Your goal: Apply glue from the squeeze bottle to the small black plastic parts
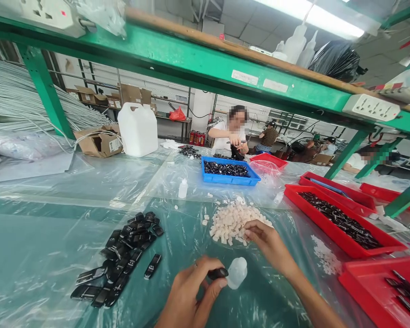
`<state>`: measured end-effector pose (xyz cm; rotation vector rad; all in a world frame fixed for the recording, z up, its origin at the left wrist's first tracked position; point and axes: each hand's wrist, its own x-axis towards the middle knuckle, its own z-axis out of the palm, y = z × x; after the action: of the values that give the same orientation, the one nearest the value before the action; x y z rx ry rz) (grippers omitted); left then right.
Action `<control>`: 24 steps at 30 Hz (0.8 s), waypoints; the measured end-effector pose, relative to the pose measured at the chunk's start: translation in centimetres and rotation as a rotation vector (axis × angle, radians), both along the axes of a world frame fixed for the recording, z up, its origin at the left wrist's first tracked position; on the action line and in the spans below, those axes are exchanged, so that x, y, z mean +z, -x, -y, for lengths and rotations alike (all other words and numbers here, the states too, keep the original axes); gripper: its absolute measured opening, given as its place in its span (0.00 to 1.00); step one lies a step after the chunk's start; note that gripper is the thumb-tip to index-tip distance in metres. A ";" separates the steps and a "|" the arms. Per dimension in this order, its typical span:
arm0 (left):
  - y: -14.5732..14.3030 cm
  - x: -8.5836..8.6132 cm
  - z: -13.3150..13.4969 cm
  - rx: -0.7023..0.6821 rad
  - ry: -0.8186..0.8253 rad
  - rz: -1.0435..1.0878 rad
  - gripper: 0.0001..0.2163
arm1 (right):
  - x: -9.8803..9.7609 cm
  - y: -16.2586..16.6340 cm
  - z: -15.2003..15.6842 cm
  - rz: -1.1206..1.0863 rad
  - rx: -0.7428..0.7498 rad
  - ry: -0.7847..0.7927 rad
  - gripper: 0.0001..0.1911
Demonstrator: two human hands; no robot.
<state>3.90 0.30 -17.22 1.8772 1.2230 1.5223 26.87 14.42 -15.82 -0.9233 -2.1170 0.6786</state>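
Note:
My left hand [187, 294] is closed, pinching a small black plastic part [217, 273] between thumb and fingers. A small translucent white bottle [237, 272] lies on the plastic-covered table just right of that part. My right hand [268, 241] reaches into a heap of small cream-white pieces [228, 221], fingertips curled onto them. A pile of black plastic parts [123, 255] lies to the left of my left hand.
Red trays [341, 237] of black parts line the right side, and a blue tray [229, 177] stands farther back. A white jug [137, 129], a cardboard box [99, 141] and a small dropper bottle [182, 188] stand beyond. A person works across the table. Green shelf beams [191, 59] cross overhead.

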 end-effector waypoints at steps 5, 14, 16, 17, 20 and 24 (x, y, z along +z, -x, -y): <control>-0.4 -0.8 0.3 -0.031 -0.003 -0.013 0.04 | 2.8 2.7 6.3 -0.184 0.107 0.006 0.07; -1.3 -0.9 1.0 -0.127 0.051 0.047 0.04 | 2.9 2.9 9.7 -0.206 0.152 -0.120 0.10; -1.4 -0.9 1.0 -0.141 0.070 0.068 0.04 | 2.7 2.6 9.9 -0.168 0.168 -0.170 0.12; -1.4 -0.9 1.1 -0.140 0.078 0.074 0.04 | 2.7 2.4 10.1 -0.149 0.175 -0.204 0.13; -1.3 -0.8 1.3 -0.130 0.099 0.057 0.04 | 2.6 2.0 10.5 -0.112 0.174 -0.269 0.16; -1.3 -0.7 1.6 -0.112 0.081 -0.004 0.04 | 2.3 1.9 10.6 -0.093 0.181 -0.259 0.14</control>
<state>5.22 -1.32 -17.95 1.8638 1.1438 1.3905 25.00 3.77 -13.56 -0.5549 -2.1591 0.5085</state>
